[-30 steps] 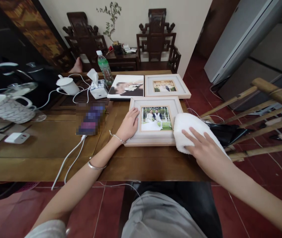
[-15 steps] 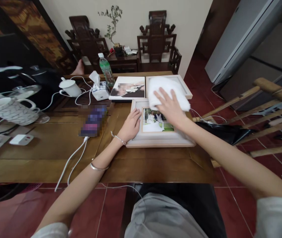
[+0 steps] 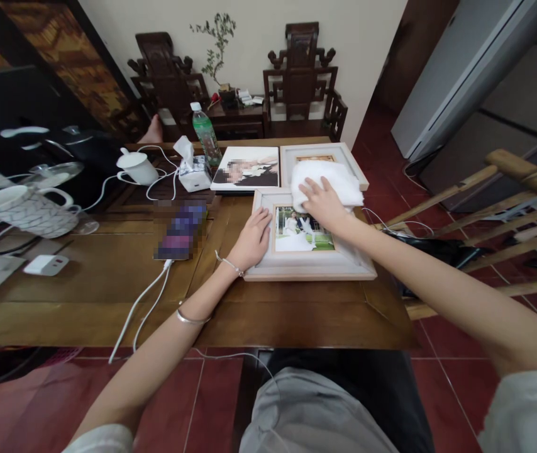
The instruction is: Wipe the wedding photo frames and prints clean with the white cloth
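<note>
A wooden picture frame [image 3: 315,272] with a pale mat and a wedding photo [image 3: 304,233] lies flat on the table. My left hand [image 3: 252,239] rests on its left border, fingers lying along the rim and thumb toward the photo. In my right hand [image 3: 324,204] is a folded white cloth [image 3: 329,175], with my fingers pressed into its near side. The cloth covers the frame's upper right corner and part of a second frame [image 3: 354,167] behind it. Beside that one lies a photo panel [image 3: 249,165].
To the left lie a phone [image 3: 181,233] on a white cable and a charger block [image 3: 46,265]. A tissue box [image 3: 195,173], a green bottle [image 3: 205,133], a lidded cup [image 3: 137,167] and a patterned mug [image 3: 23,211] stand farther back. A wooden chair [image 3: 523,176] is at right.
My right hand has shifted the cloth slightly right and down, uncovering more of the rear frame and the photo's top. My fingers are more bent. My left hand stays on the frame's left border.
</note>
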Demonstrator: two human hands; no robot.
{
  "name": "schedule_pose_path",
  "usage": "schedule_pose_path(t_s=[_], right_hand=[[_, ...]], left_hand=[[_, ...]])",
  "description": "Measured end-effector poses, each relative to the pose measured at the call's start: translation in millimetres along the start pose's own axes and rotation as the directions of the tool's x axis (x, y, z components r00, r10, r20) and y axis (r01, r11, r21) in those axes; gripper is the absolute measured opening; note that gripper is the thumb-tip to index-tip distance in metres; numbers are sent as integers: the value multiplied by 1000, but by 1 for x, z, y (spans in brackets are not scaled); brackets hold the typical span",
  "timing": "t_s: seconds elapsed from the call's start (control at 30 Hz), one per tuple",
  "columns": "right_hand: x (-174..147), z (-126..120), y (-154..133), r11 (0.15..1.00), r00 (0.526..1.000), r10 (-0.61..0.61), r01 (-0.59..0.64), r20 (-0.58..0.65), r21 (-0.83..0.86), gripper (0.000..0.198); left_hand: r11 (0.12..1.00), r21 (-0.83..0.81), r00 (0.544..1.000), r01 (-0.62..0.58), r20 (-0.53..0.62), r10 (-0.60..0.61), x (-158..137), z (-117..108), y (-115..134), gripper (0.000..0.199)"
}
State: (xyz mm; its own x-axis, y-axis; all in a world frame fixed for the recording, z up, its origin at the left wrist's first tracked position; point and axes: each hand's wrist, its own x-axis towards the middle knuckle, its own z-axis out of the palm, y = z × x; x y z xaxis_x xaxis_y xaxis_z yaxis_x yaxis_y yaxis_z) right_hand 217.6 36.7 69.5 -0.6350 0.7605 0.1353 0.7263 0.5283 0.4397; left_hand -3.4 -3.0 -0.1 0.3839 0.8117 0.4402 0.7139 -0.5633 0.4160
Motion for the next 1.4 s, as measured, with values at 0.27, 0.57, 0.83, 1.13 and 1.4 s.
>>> schedule_pose_path(t_s=[0.27, 0.57, 0.83, 1.13, 1.4], right_hand=[[-60, -6, 37, 996, 995, 48, -41, 93, -79, 31], [-152, -56, -12, 991, 985, -112, 101, 130, 87, 29], [-113, -42, 10, 993, 994, 7, -19, 105, 116, 40], [-35, -5, 7, 998, 997, 65, -65, 33, -2, 31], [-91, -54, -21, 975, 964, -124, 74, 235, 210, 32]], left_hand=[[999, -24, 1000, 27, -7, -27, 0, 1, 1, 41], [1000, -8, 1000, 17, -3, -17, 1, 0, 2, 41], [1000, -1, 1000, 5, 14, -5, 0, 0, 1, 40], [1000, -23, 1000, 2, 12, -2, -1, -1, -1, 41], [1000, -25, 1000, 16, -1, -16, 0, 1, -1, 40]])
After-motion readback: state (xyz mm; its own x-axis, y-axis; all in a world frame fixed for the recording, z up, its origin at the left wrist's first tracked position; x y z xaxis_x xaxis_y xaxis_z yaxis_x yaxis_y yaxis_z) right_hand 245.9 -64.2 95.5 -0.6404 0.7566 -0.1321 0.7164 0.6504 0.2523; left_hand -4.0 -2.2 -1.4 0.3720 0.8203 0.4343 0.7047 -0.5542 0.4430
